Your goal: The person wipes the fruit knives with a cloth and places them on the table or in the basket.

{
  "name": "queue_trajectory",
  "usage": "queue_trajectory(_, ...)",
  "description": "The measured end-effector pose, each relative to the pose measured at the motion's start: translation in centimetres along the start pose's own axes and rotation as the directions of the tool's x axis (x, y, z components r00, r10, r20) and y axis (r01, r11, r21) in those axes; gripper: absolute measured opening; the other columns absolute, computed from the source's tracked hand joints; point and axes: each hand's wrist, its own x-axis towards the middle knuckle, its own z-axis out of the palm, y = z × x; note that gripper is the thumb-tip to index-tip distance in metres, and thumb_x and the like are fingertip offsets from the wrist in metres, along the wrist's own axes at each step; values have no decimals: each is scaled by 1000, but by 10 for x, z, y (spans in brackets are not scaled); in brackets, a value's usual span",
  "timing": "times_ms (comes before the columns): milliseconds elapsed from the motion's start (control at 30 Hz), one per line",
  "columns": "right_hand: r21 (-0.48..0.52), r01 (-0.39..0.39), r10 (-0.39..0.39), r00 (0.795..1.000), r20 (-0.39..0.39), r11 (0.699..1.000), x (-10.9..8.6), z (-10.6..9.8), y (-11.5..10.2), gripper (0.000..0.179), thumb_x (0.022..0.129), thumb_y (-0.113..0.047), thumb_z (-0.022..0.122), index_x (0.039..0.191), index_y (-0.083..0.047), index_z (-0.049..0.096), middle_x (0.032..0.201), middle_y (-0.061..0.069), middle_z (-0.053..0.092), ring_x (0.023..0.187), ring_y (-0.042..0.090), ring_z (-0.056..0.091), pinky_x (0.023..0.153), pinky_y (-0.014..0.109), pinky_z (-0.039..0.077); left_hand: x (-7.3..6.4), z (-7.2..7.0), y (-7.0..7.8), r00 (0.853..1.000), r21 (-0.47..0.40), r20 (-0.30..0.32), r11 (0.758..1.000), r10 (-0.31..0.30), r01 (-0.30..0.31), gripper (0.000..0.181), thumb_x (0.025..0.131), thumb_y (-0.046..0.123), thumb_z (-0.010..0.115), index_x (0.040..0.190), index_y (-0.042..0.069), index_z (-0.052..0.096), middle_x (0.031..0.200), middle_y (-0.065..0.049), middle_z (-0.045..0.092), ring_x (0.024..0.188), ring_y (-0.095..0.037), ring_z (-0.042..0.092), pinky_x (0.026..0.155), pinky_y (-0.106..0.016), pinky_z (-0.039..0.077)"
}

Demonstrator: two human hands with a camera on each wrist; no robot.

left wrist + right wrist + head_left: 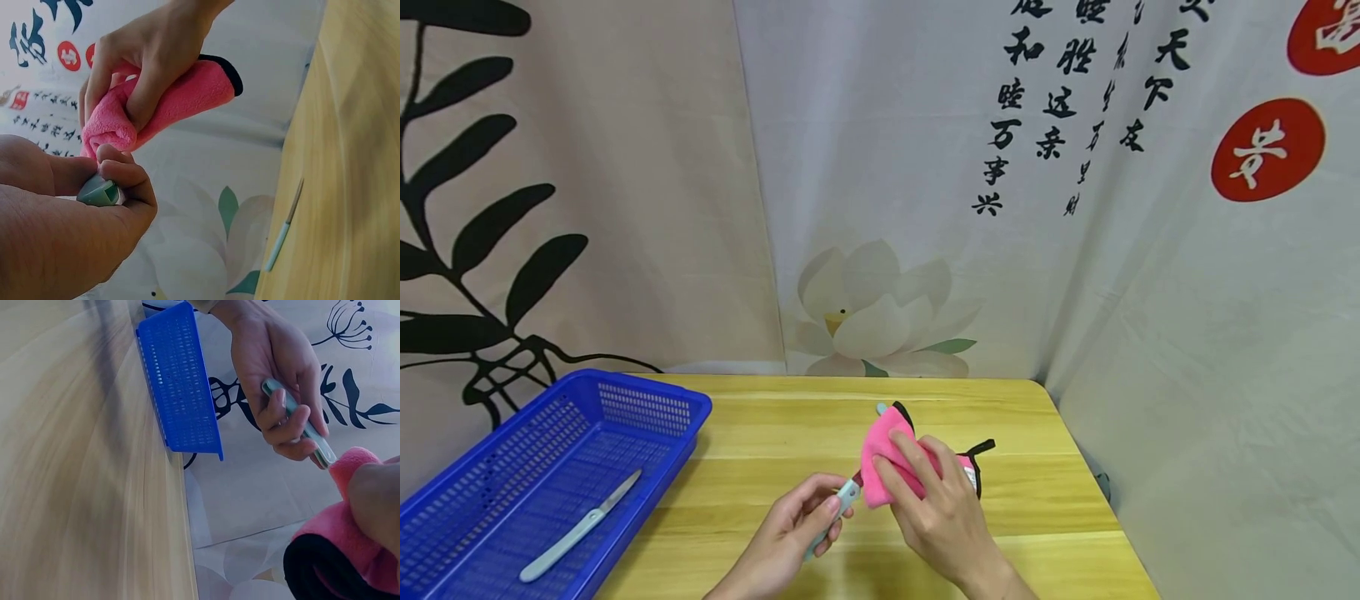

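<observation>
My left hand (pixel 797 521) grips the pale green handle of a knife (pixel 847 493); the blade is hidden in the cloth. My right hand (pixel 936 504) holds a pink cloth (pixel 880 454) with black edging, folded around the blade side close to the left fingers. In the left wrist view the cloth (pixel 187 103) forms a roll, its end right at the left fingertips. From the right wrist view, the handle (pixel 312 440) lies across the left fingers with its front end at the cloth. Both hands are raised over the table.
A blue plastic basket (pixel 647 400) stands at the left of the wooden table (pixel 775 417), with a pale-handled knife (pixel 580 529) lying in it. Another pale-handled knife (pixel 284 231) lies on the table, mostly hidden behind the cloth in the head view. Printed curtains hang behind and to the right.
</observation>
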Motion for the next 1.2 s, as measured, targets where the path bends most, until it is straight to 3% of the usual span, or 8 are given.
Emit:
queue_trajectory(367, -10, -70, 70, 996, 53, 998, -4, -4, 11, 34, 117, -21, 49, 128, -13, 80, 144, 17, 73, 113, 39, 65, 90, 48, 63, -3, 0, -2, 1000, 14, 10, 1000, 18, -18, 39, 123, 21, 49, 150, -6, 55, 118, -1, 67, 89, -3, 61, 74, -16, 53)
queue_trajectory(667, -51, -157, 159, 985, 58, 986, -7, -3, 21, 36, 119, -26, 50, 131, -11, 81, 143, 21, 72, 110, 40, 64, 82, 50, 64, -3, -1, -5, 998, 18, 18, 998, 68, -68, 36, 122, 18, 48, 148, -7, 55, 118, -1, 68, 89, -2, 62, 76, -16, 55)
queue_trajectory(967, -39, -242, 242, 970, -16, 969, -10, -5, 27, 36, 116, -21, 50, 127, -6, 81, 141, 26, 72, 110, 44, 65, 81, 53, 63, -4, 0, -1, 999, 8, -12, 999, -52, 52, 43, 123, 27, 50, 154, -2, 54, 122, -7, 65, 92, -7, 62, 79, -19, 56)
queue_trajectory(1200, 18, -178, 179, 979, -100, 984, -1, -7, 17, 32, 114, -20, 56, 126, -7, 83, 137, 25, 75, 106, 42, 66, 78, 50, 63, -3, 0, -1, 996, 17, -50, 997, -74, 75, 46, 123, 29, 50, 157, -2, 52, 123, -4, 66, 94, -8, 62, 82, -21, 56)
